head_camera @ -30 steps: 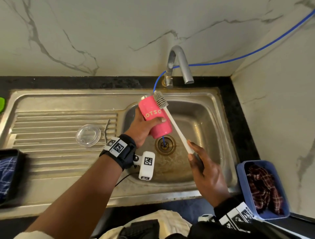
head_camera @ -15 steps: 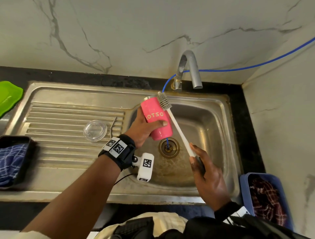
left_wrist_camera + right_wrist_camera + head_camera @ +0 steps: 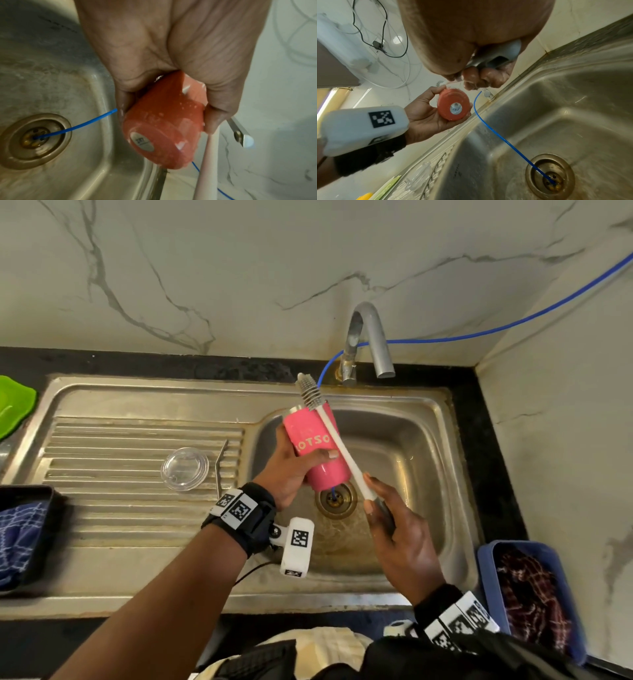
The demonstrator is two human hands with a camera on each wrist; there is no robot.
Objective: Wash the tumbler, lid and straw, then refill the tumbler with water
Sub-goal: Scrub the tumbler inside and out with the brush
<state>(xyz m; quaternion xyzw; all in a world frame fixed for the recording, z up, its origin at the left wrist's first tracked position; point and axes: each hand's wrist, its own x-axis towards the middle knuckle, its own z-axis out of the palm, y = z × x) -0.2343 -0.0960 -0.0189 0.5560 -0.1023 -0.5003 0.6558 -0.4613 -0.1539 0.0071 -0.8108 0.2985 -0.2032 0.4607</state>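
Here left hand (image 3: 291, 470) fingers wrap pink tumbler (image 3: 317, 450); right hand (image 3: 400, 542) fingers grip brush (image 3: 337, 443) handle.

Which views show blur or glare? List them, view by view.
Head view: sharp centre, right edge smeared around the blue plastic tub, lines bowed. Left wrist view: pink metal tumbler soft with wet highlights, white brush handle blurred. Right wrist view: steel sink basin streaked with glare, foreground blurred.
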